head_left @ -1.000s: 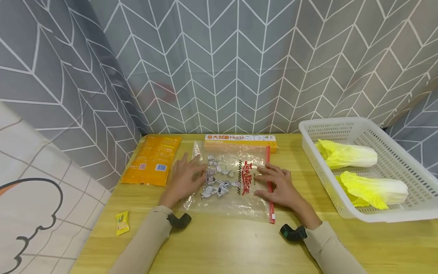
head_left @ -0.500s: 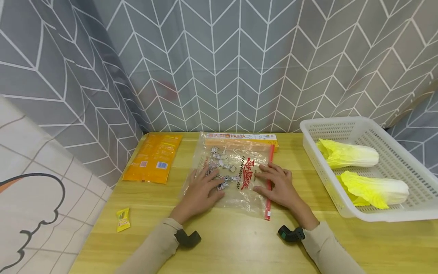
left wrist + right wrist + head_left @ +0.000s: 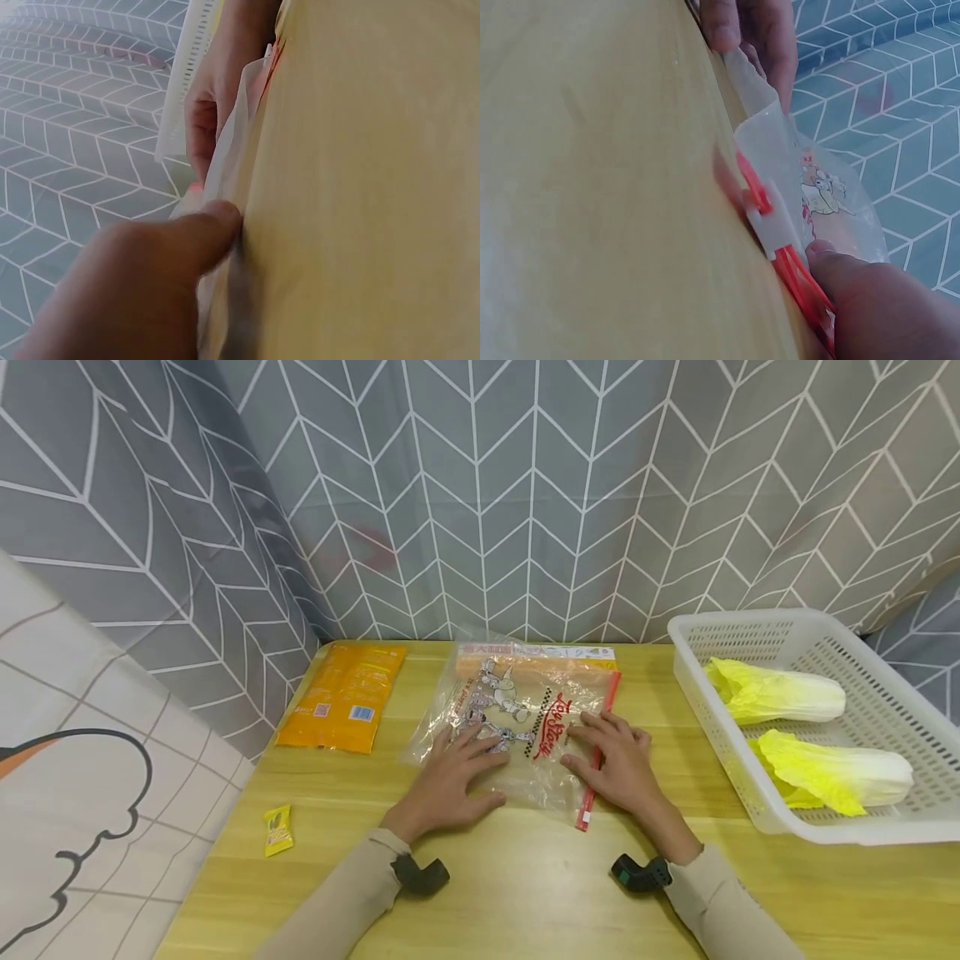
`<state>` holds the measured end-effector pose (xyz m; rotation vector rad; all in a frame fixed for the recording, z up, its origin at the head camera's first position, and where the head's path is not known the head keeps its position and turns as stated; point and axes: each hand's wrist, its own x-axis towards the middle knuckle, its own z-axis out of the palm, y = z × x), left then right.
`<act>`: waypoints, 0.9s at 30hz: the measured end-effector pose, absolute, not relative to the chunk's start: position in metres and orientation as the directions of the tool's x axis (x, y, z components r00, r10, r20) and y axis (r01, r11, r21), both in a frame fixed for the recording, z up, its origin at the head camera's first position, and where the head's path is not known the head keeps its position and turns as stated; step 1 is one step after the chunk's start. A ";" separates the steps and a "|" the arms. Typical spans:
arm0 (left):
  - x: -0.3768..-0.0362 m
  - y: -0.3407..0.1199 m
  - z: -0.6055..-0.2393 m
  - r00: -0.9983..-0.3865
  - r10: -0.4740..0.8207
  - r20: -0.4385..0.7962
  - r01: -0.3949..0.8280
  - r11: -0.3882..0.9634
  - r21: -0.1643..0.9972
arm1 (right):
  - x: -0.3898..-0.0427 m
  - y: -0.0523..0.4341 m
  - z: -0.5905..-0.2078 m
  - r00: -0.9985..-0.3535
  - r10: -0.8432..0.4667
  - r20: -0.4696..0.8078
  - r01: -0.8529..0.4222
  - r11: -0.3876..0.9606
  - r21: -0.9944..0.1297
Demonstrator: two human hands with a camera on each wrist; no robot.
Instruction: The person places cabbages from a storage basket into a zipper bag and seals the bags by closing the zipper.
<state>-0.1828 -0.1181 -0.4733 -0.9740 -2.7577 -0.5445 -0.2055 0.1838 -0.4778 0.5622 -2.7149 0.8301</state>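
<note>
A clear zip bag [image 3: 525, 718] with cartoon print and a red zip strip [image 3: 596, 752] lies on the wooden table [image 3: 525, 893]. My left hand [image 3: 457, 768] rests flat on its near left part, fingers spread. My right hand [image 3: 611, 756] lies flat over the zip strip on the right side. The bag's far edge overlaps a pasta box [image 3: 540, 653]. In the right wrist view the white slider [image 3: 769, 214] sits on the red strip beside my thumb [image 3: 855, 292]. In the left wrist view my thumb [image 3: 172, 255] touches the bag's edge [image 3: 232, 157].
An orange packet [image 3: 345, 695] lies at the far left of the table, and a small yellow sweet [image 3: 277, 829] near the left edge. A white basket [image 3: 750, 777] on the right holds two cabbages [image 3: 776, 693] [image 3: 832, 772]. A patterned curtain hangs behind.
The bag has slid away from me and turned, so its far edge now covers the pasta box. My left hand moved from the bag's left edge to its near part.
</note>
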 end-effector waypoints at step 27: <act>-0.193 -0.128 -0.473 -0.534 0.349 0.770 0.689 0.708 0.156 | -0.202 0.182 -0.476 -0.859 -0.420 0.292 -0.511 0.725 -0.461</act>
